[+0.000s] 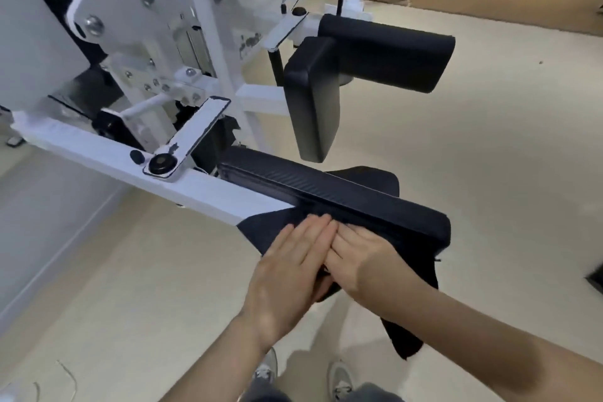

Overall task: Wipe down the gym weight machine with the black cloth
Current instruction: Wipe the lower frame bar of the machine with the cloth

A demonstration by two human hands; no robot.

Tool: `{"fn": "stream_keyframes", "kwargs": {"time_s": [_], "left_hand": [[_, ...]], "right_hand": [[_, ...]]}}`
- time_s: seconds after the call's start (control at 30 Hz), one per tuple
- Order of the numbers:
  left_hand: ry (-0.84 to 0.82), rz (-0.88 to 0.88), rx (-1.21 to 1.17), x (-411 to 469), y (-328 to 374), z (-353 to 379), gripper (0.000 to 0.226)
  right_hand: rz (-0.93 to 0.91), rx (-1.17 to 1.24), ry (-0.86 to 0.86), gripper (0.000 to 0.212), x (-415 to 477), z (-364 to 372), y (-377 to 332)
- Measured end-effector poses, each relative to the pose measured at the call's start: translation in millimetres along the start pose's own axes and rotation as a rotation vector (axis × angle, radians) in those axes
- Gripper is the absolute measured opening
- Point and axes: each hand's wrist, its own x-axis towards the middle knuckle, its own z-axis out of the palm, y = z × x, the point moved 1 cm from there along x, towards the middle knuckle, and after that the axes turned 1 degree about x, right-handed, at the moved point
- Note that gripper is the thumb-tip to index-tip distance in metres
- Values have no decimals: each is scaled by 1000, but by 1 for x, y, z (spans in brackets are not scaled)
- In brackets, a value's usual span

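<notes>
Cloth (404,336), black, drapes over the near end of the long pad (342,196), hanging down its near side and showing past its far edge. We press it against the pad's near side with both hands. Our left hand (287,274) lies flat, fingers straight and together. Our right hand (365,264) lies just beside it, fingers stretched out and touching the left's. Neither clutches anything. The white frame (98,153) joins the pad's left end; an upright pad (310,101) and a top pad (391,55) stand beyond it.
</notes>
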Motion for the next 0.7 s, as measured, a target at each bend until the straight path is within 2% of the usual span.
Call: {"fn": "stream_keyframes", "kwargs": {"time_s": [0.13,0.27,0.37,0.47,0.6,0.67,0.7], "left_hand": [[49,45,-53,7,56,15,56],[83,71,19,2,16,10,49],[90,-107,83,-7,-27,5,65],[111,-375,-19,-17,-60,-3,86],[234,-610,-148,-27,-96,-14,80],[340,-714,-289,-30,-111,-21,74],[397,-755,-377,-30,-119,-24,70]], "right_hand": [[-32,124,47,41,-65,-4,25],[-60,80,91,40,-33,-4,15],[-96,12,70,46,25,9,-6],[-139,8,28,44,78,14,-30],[-276,-40,-38,59,150,19,-50],[-288,132,-19,56,189,18,-61],[-274,254,14,48,204,12,-66]]}}
